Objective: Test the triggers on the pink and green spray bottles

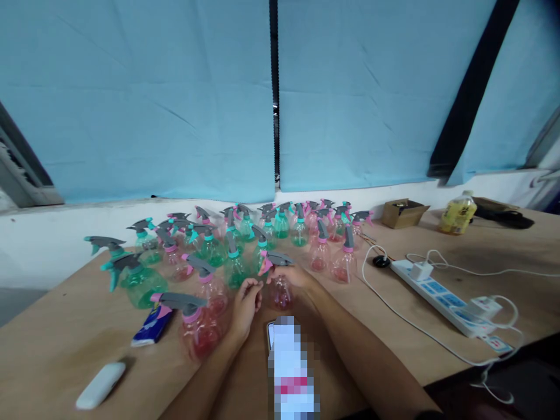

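In the head view, my right hand is wrapped round the neck of a pink spray bottle with a grey and pink trigger head. The bottle stands upright on the table. Just to its left is my left hand, its fingers curled together; whatever they may hold is hidden. A green spray bottle stands behind my left hand. Another pink spray bottle is beside my left forearm, its nozzle pointing left. Between my forearms lies a phone, its screen mostly blurred out.
Many pink and green spray bottles crowd the wooden table towards the wall. At left lie a blue packet and a white case. On the right are a power strip with cables, a cardboard box and a yellow-labelled bottle.
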`<state>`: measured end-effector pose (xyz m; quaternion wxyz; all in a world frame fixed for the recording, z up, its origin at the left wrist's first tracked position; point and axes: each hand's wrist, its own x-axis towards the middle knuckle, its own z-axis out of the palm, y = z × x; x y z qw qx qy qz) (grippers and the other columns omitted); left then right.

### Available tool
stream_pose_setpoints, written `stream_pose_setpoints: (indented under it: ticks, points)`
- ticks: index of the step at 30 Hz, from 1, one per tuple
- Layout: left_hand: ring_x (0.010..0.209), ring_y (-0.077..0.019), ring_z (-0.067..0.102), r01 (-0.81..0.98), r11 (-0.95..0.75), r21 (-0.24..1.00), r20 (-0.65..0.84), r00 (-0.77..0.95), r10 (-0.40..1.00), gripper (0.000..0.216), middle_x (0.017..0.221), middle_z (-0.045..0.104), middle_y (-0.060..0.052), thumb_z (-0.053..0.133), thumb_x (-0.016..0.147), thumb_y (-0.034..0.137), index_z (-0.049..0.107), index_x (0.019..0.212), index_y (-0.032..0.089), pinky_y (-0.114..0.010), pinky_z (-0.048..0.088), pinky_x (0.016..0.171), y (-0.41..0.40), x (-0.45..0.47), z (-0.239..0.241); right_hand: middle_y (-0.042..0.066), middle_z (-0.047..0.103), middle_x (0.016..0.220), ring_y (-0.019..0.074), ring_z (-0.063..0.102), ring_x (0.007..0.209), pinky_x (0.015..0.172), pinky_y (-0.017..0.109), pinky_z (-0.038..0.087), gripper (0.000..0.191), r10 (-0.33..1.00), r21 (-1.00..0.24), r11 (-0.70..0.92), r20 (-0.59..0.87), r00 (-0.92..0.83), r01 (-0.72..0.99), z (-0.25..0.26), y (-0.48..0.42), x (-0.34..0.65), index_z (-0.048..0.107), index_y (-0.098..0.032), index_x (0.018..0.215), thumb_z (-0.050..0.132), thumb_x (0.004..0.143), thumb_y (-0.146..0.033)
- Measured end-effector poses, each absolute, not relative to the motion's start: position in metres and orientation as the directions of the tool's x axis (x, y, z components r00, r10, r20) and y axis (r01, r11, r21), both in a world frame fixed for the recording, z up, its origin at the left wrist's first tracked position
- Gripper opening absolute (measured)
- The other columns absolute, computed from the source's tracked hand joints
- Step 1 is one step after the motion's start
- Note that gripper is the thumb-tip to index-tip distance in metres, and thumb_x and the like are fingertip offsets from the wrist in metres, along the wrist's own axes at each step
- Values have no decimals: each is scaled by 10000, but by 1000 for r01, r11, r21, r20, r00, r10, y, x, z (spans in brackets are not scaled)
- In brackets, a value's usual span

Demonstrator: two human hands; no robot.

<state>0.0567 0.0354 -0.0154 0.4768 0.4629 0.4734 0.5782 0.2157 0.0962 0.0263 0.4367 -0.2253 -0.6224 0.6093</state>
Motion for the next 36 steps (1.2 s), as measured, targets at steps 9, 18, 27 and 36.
stream_pose_setpoints:
  ticks: [9, 18, 27, 36]
  points:
    - [413, -64, 413, -122, -95, 988, 80, -125, 989, 265, 526, 471, 99, 678, 739, 418, 502, 745, 219, -163, 259, 405, 35, 58, -14, 18, 663, 650, 153, 595, 616, 647, 272, 457, 160, 786, -948, 157, 290, -546, -278, 27, 99, 215, 698, -172, 730, 602, 609, -213]
    - [419, -70, 411, -115, -89, 989, 77, -108, 991, 286, 534, 464, 102, 682, 741, 441, 496, 755, 224, -166, 257, 413, 36, 57, -16, 10, 657, 633, 150, 589, 602, 668, 277, 477, 81, 825, -957, 134, 251, -506, -257, 22, 100, 216, 694, -184, 655, 632, 610, -210]
    - [418, -67, 397, -102, -101, 990, 90, -110, 990, 265, 528, 464, 99, 658, 756, 420, 485, 739, 221, -162, 246, 408, 34, 57, -14, -8, 664, 651, 146, 601, 608, 670, 275, 468, 126, 811, -937, 200, 322, -488, -286, 20, 99, 213, 709, -188, 770, 661, 672, -251]
    - [432, -66, 397, -110, -107, 988, 95, -112, 989, 282, 542, 460, 95, 676, 760, 406, 466, 731, 220, -159, 260, 415, 36, 57, -15, 37, 672, 721, 163, 634, 664, 758, 322, 517, 257, 926, -911, 303, 351, -141, -278, 8, 114, 220, 654, -177, 699, 665, 741, -430]
